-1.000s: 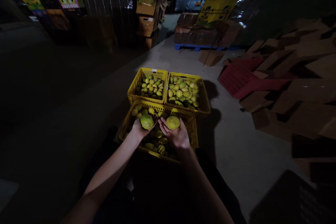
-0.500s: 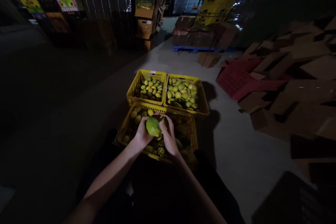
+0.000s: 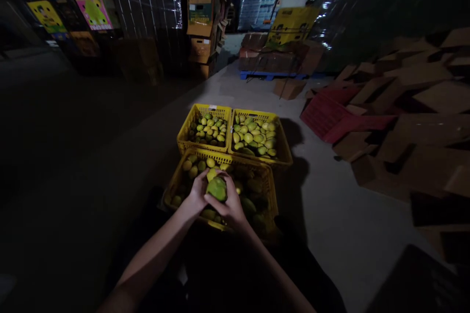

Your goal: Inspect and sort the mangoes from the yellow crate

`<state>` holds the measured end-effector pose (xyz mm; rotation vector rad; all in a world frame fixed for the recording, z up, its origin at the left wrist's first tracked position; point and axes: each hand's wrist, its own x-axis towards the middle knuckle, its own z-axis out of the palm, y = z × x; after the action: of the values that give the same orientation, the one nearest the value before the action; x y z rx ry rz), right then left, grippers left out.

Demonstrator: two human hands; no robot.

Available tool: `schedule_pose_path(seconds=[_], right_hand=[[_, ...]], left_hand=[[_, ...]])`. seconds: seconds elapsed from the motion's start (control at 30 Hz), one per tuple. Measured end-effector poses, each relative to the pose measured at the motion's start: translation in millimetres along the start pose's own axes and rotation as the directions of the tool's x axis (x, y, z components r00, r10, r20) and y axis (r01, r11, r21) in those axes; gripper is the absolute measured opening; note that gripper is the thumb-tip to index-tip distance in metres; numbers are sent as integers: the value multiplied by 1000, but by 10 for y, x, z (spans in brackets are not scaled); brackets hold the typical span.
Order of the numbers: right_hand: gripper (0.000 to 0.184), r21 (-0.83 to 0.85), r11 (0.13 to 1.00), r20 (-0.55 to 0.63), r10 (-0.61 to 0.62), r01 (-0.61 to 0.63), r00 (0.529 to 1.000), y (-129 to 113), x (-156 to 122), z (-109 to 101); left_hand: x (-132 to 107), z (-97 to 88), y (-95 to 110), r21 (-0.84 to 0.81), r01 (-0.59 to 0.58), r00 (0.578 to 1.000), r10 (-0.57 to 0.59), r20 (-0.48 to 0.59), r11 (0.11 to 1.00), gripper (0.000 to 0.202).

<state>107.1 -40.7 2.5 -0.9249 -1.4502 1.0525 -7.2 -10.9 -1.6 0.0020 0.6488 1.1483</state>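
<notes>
One green fruit (image 3: pixel 216 189) sits a little below the centre of the frame, above the near crate, grasped by the right hand (image 3: pixel 232 204), whose fingers wrap its right side while the thumb reaches across underneath. The left hand (image 3: pixel 198 190) curls close against the fruit's left side; whether it grips anything cannot be told. A yellow fruit (image 3: pixel 212 174) shows just beyond the green one, between the hands, and it is unclear whether it is held or lies in the crate.

Below them, the near yellow crate (image 3: pixel 272 190) holds more green and yellow fruit, the right part in deep shadow. Just beyond it, two further yellow crates stand side by side: the left crate (image 3: pixel 182 133) and the right crate (image 3: pixel 285 143), both with many yellow-green fruits inside.

All three rest on the grey floor (image 3: pixel 319 190). At the right of the frame, a red crate (image 3: pixel 326 115) lies tilted among a heap of brown cardboard boxes (image 3: pixel 422 142). Toward the upper centre, a blue pallet (image 3: pixel 270 76) carries cartons, one of them a yellow box (image 3: pixel 293 27). Printed boxes (image 3: pixel 93 12) are stacked at the upper left.
</notes>
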Motion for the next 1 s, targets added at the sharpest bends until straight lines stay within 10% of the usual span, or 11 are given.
schedule_pose_path(seconds=[0.2,0.4,0.77,1.0], right_hand=[[14,472,863,-174,292,-181,940,9,64,53],[24,827,401,-3,704,-394,711,275,129,-67],[22,936,211,151,482,-282,863,-77,234,-416],[34,848,321,248,465,-423,850,-122,211,-396]], left_hand=[[16,69,-30,-72,-40,999,39,-15,997,37],[77,0,-133,-248,-18,993,-11,-116,969,34],[-139,137,27,-230,13,996,8,90,973,21],[-304,181,73,62,-86,966,68,248,994,19]])
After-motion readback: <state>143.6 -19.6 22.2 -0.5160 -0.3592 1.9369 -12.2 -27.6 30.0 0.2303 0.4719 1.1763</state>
